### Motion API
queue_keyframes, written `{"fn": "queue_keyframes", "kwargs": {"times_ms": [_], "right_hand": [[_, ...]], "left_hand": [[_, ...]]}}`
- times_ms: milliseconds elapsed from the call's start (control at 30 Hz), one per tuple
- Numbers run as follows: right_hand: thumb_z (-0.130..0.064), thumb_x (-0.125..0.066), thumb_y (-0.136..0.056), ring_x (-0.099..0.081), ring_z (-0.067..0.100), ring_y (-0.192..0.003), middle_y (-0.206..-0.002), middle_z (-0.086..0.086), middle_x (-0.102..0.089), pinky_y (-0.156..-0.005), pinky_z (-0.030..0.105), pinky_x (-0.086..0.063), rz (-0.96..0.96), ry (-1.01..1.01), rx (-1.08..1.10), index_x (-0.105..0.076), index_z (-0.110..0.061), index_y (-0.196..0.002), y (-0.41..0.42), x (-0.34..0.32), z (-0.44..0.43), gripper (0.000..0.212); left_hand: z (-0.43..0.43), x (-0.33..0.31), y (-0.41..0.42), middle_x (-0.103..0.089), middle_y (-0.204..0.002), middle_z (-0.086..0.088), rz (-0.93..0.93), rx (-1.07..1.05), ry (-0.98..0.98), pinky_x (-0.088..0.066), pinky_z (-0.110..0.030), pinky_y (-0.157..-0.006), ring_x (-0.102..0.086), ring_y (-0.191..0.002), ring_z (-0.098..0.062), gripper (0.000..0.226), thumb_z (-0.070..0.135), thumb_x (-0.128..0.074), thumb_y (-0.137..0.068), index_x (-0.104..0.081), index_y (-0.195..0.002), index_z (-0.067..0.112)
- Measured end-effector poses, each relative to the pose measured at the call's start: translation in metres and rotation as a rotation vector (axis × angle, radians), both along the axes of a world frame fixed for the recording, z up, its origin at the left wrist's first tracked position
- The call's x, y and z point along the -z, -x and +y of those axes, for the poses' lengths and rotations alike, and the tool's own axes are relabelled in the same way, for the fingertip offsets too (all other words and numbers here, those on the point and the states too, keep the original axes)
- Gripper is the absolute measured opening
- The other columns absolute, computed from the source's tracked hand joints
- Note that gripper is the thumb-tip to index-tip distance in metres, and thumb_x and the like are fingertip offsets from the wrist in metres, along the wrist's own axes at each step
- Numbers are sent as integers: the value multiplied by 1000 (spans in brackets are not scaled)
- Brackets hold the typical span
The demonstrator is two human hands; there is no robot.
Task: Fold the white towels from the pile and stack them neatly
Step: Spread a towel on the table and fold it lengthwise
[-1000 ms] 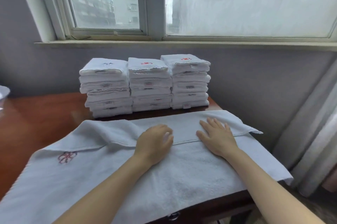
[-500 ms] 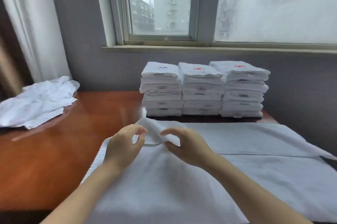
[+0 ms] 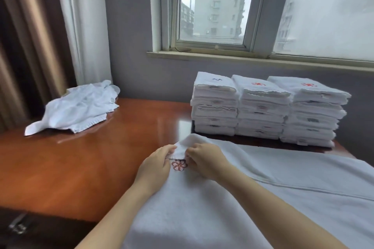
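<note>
Flat on the towel (image 3: 263, 198) 1 second ago, the left hand (image 3: 155, 164) and right hand (image 3: 204, 160) are now pinching its left edge, fingers (image 3: 192, 152) curled, beside the red flower (image 3: 179, 165). The towel is lying spread on the table (image 3: 91, 167) before 3 stacks (image 3: 263, 107); another fold is probably beginning.

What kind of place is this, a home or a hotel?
Probably a hotel room, not certain: three stacks of folded towels, an embroidered flower logo on the spread towel, heavy curtains by the window.
</note>
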State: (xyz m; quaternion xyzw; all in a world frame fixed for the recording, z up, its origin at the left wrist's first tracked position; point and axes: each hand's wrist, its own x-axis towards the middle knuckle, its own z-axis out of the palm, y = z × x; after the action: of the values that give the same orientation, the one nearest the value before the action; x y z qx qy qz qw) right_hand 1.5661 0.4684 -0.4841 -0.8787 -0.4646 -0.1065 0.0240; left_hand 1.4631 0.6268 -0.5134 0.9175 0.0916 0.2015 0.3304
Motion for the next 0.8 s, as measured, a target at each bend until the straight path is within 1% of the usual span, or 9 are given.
{"fn": "queue_keyframes", "kwargs": {"times_ms": [100, 200, 267, 367, 433, 500, 600, 700, 800], "right_hand": [[-22, -48, -90, -61, 32, -96, -106, 4, -65, -65, 35, -46, -11, 57, -29, -65, -15, -103, -6, -10, 4, 23], [-21, -47, -93, -62, 28, -98, -107, 1, -68, -63, 30, -37, 47, -63, 50, -66, -22, -106, -4, -27, 14, 24], [-27, -47, -95, -62, 25, -97, -104, -2, -69, -65, 29, -39, 97, -154, 97, -65, -27, -107, -1, -43, 23, 22], [-29, -53, -93, -61, 19, -83, -90, -7, -66, -65, 27, -42, 219, -237, 104, -67, -27, -98, 5, -70, 41, 15], [-24, -59, -90, -60, 16, -68, -76, -12, -60, -57, 26, -48, 441, -353, 79, -69, -21, -87, 10, -84, 54, 10], [-16, -63, -88, -61, 15, -61, -75, -7, -60, -44, 24, -47, 676, -486, 69, -66, -20, -79, 16, -90, 66, 10], [-18, -64, -87, -59, 9, -66, -82, -5, -63, -45, 21, -47, 831, -570, 71, -66, -23, -81, 27, -84, 81, 8], [-19, -62, -91, -63, 12, -65, -84, -1, -66, -58, 28, -56, 1003, -572, 41, -64, -18, -99, 37, -71, 88, 8], [-17, -54, -98, -72, 21, -73, -90, 9, -73, -61, 33, -59, 1234, -576, -4, -52, -12, -124, 40, -66, 86, 27]], "left_hand": [[0, 1, 0, -57, -129, 15, 0, 6, -21, -42, -26, -99, -53, -119, -5, 46, 11, -55, -89, -56, -132, 28], [4, -2, -2, -59, -123, 17, -33, -23, -6, -44, -26, -92, -55, -112, -4, 38, 23, -64, -89, -61, -125, 32], [8, -8, -3, -61, -110, 17, -83, -81, 15, -47, -28, -85, -59, -100, -6, 23, 25, -65, -90, -67, -111, 34], [22, -21, -5, -58, -87, 10, -205, -188, 86, -48, -30, -73, -58, -81, -13, 7, 25, -69, -90, -71, -89, 31], [37, -31, -6, -58, -81, 7, -206, -256, 120, -48, -32, -69, -57, -76, -16, 5, 27, -70, -90, -72, -86, 30], [51, -41, -8, -68, -80, 3, -154, -267, 265, -51, -33, -70, -62, -74, -17, 6, 30, -70, -89, -73, -88, 24], [62, -48, -7, -73, -74, -5, -83, -200, 625, -54, -29, -62, -66, -61, -15, 18, 18, -67, -93, -73, -100, 3], [66, -49, -2, -73, -87, -13, -25, -169, 795, -51, -19, -50, -68, -58, -7, 21, 13, -57, -98, -67, -109, -2], [67, -53, 3, -66, -105, -10, 68, -152, 895, -50, -21, -60, -66, -78, -13, 28, 31, -38, -106, -52, -120, 11]]}}
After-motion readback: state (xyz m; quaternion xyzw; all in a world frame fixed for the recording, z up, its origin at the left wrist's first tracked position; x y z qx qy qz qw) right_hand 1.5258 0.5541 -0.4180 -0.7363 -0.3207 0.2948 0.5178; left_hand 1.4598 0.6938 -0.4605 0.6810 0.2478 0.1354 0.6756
